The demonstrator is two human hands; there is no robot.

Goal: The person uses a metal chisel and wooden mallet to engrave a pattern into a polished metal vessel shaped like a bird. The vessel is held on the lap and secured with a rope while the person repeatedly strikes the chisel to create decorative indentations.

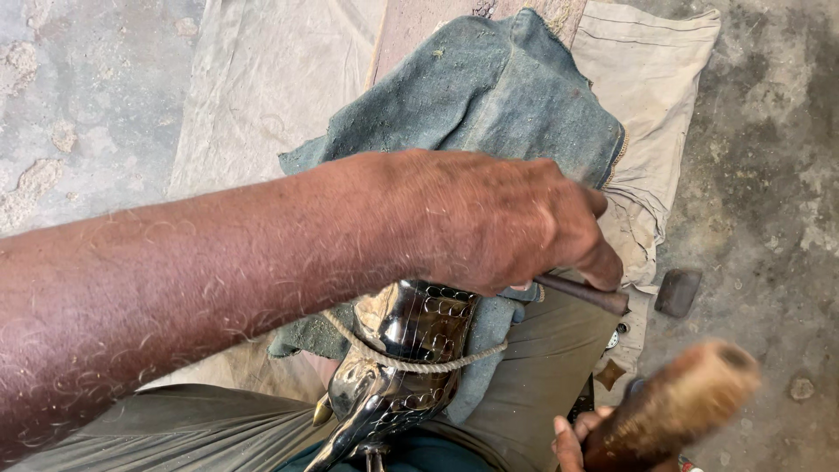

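So the left hand [498, 218] has its grip closed tight around a thin dark chisel [587, 294], pinched between thumb and fingers with the tip poking out just past the thumb. Right under that grip sits the carved dark wood piece [406, 350], glossy, with rows of little scale-like cuts, lashed down by a rope [419, 363] across its middle and resting on the person's lap over a blue denim cloth [489, 96].

The right hand [572, 441], below and to the right of the chisel grip, is wrapped around a wooden mallet [673, 406] that's blurred.

My read: the carving looks hard and stiff but slick on that polished surface, so fingers alone would slide; the rope looks like what keeps it put. The fine cuts probably chip easily. The chisel is skinny and rigid, best held low near the tip like it is. The mallet looks the heaviest, so I'd hold it by the handle end.

A small dark block [677, 291] lies on the concrete floor [769, 175], beyond the chisel tip.
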